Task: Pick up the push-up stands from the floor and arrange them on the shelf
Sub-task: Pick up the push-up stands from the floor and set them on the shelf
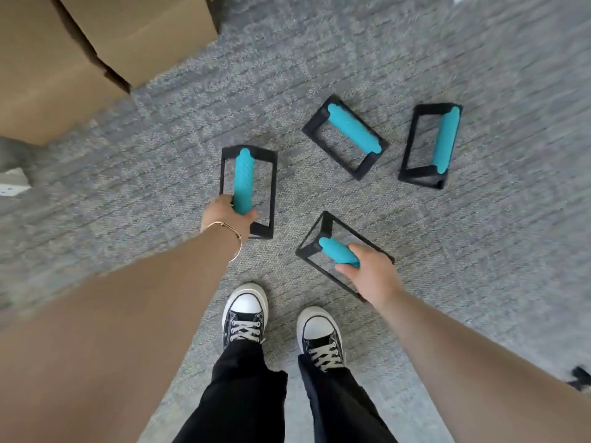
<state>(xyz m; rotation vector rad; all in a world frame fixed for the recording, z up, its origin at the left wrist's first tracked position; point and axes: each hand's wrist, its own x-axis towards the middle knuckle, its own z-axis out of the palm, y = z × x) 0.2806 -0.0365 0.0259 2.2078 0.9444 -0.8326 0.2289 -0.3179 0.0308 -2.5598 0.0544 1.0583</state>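
Observation:
Several push-up stands with black frames and teal grips lie on the grey carpet. My left hand [227,217] is closed around the near end of the teal grip of the left stand [245,177]. My right hand [367,270] grips the teal handle of the near stand [332,247], whose frame is tilted. Two more stands rest farther away: one in the middle [347,135] and one at the right [431,143]. No shelf is in view.
Large cardboard boxes [96,52] stand at the upper left. My two feet in black-and-white sneakers [281,321] are planted just behind the stands. A small dark object [580,378] lies at the right edge. Carpet [479,251] stretches around.

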